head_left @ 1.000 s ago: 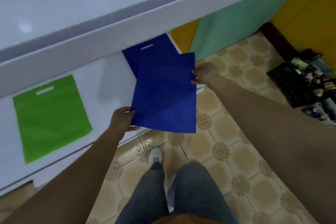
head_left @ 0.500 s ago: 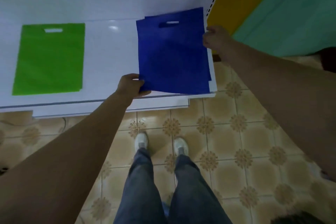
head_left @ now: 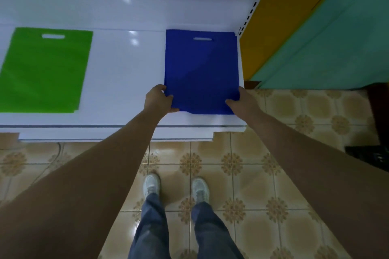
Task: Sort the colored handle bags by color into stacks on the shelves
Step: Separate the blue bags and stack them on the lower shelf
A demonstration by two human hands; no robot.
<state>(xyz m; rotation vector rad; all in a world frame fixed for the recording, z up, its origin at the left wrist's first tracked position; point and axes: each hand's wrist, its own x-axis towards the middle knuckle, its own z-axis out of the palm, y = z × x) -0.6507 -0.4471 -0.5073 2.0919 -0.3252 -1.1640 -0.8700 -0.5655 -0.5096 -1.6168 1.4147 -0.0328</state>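
A blue handle bag (head_left: pixel 202 69) lies flat at the right end of the white shelf (head_left: pixel 126 73), its handle slot pointing away from me. It sits squarely on the blue stack beneath, whose edge barely shows. My left hand (head_left: pixel 159 99) pinches the bag's near left corner. My right hand (head_left: pixel 242 101) grips the near right corner. A green handle bag (head_left: pixel 44 69) lies flat at the left end of the same shelf.
A perforated shelf upright (head_left: pixel 255 4) stands just right of the blue stack, with an orange panel (head_left: pixel 277 17) and a teal panel (head_left: pixel 336 38) beyond. Tiled floor (head_left: pixel 242 164), my legs and shoes lie below. A dark object (head_left: pixel 372 155) sits at the right edge.
The blue bag went from held tilted to lying flat and aligned on the blue stack. My right hand moved from the bag's far right edge down to its near right corner.
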